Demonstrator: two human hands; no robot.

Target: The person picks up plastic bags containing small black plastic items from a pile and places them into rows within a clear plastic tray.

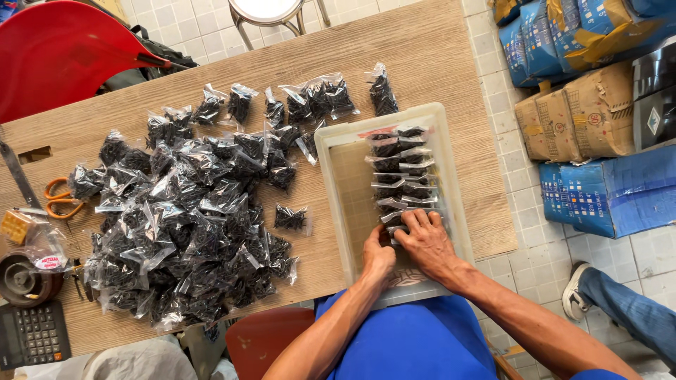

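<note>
Both hands down inside a clear tray [338, 151] on a wooden table [429, 63]. Right hand [424, 239] spread flat, pressing on the nearest bag in a row of small bags [401, 172] packed with dark bits. Left hand [378, 255] curled just beside, fingers pinching that same end of the row. Big pile of bags [186, 225] to the left, well apart from the tray. One lone bag [291, 218] between pile and tray. Orange scissors [60, 198] and a calculator [32, 336] near the left edge.
</note>
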